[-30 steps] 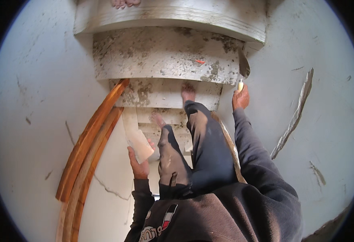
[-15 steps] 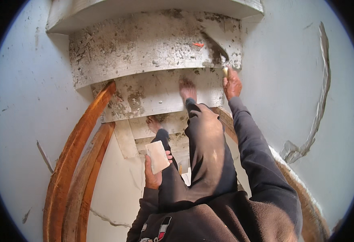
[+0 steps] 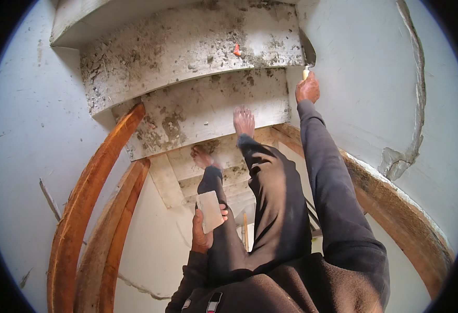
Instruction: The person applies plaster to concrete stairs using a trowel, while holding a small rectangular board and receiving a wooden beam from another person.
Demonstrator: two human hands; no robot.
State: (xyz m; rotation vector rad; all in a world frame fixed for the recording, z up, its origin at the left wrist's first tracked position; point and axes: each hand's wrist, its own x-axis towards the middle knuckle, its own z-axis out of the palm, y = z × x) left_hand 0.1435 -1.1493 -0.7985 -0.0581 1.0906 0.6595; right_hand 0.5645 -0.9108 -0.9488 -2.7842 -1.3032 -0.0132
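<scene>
My right hand (image 3: 307, 88) is closed around the pale handle of a trowel (image 3: 308, 51). The trowel's dark blade stands on edge at the right end of a dirty stair step, against or very close to the grey wall. Low in the middle, my left hand (image 3: 203, 237) grips a flat, pale rectangular slab (image 3: 210, 211) by its sides, thumb on one edge and fingertips on the other. What the slab is made of I cannot make out. A small orange-red scrap (image 3: 236, 49) lies among crumbs and stains on the step (image 3: 187, 47) near the trowel.
Both my bare feet (image 3: 243, 121) are on lower steps (image 3: 213, 107). Curved wooden beams (image 3: 90, 193) rise at the left, and another beam (image 3: 396, 214) runs along the right. The right wall (image 3: 354, 57) has a long filled crack (image 3: 417, 94). Another step (image 3: 114, 26) overhangs at the top left.
My right hand has moved the trowel off the step's surface to its right end by the wall, with the blade turned on edge. The view has shifted; my left hand keeps the slab.
</scene>
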